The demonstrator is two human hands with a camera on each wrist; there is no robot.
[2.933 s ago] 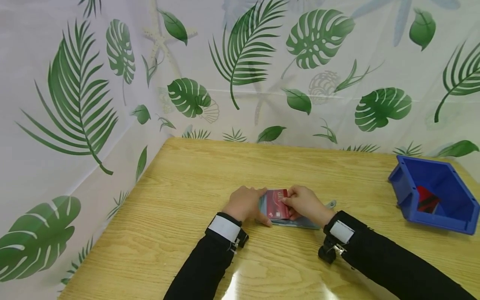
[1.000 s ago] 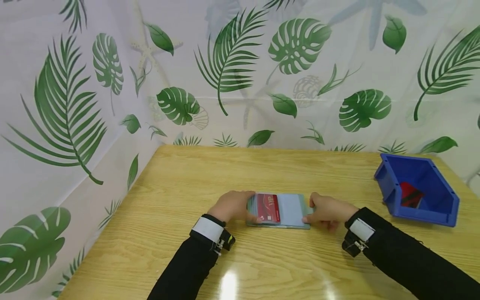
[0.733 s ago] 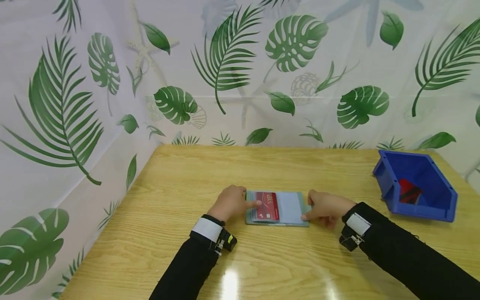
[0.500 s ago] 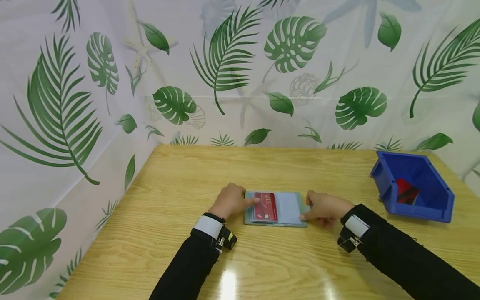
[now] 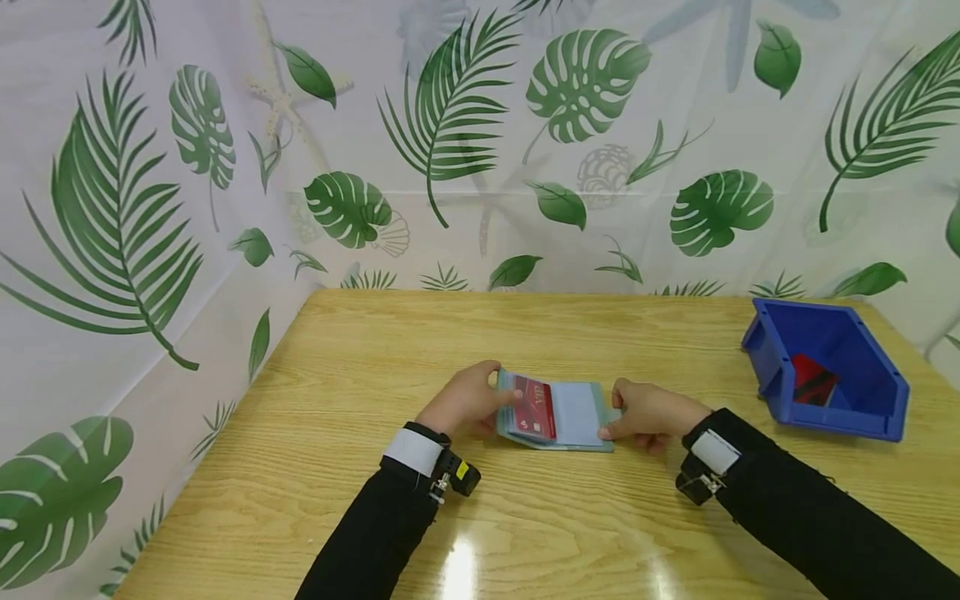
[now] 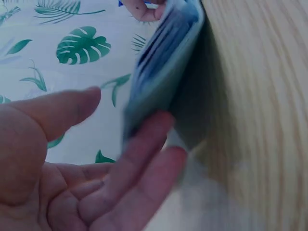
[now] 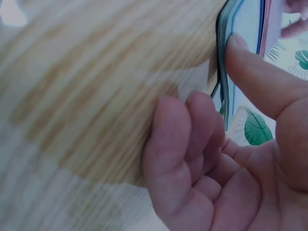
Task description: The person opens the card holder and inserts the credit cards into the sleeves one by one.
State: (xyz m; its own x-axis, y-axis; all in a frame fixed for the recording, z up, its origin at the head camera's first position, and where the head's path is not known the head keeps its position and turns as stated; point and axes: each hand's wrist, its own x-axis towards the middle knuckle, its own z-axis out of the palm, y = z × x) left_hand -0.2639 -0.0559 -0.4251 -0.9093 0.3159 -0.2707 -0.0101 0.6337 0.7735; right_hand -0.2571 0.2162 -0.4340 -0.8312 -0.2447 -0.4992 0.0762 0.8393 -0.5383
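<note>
A pale blue-green card holder (image 5: pixel 577 415) lies spread open on the table, its left half tilted up. In its left sleeves sits a red card (image 5: pixel 534 408) marked VIP. My left hand (image 5: pixel 467 400) has its fingers under the left cover, its thumb over the card side. In the left wrist view the fingertips (image 6: pixel 161 130) touch the cover's outer face while the thumb stands apart from the sleeves. My right hand (image 5: pixel 651 414) pinches the holder's right edge, thumb on the white inner page. In the right wrist view its other fingers (image 7: pixel 168 139) curl near the tabletop.
A blue plastic bin (image 5: pixel 862 421) stands at the right on the wooden table (image 5: pixel 360 383), with a red and black item (image 5: pixel 813 382) inside. A leaf-patterned cloth (image 5: pixel 450 242) covers the wall behind and to the left.
Earlier the right hand was at the red card; it has since moved to the holder's right edge. The left hand has shifted under the left half, which now tilts up.
</note>
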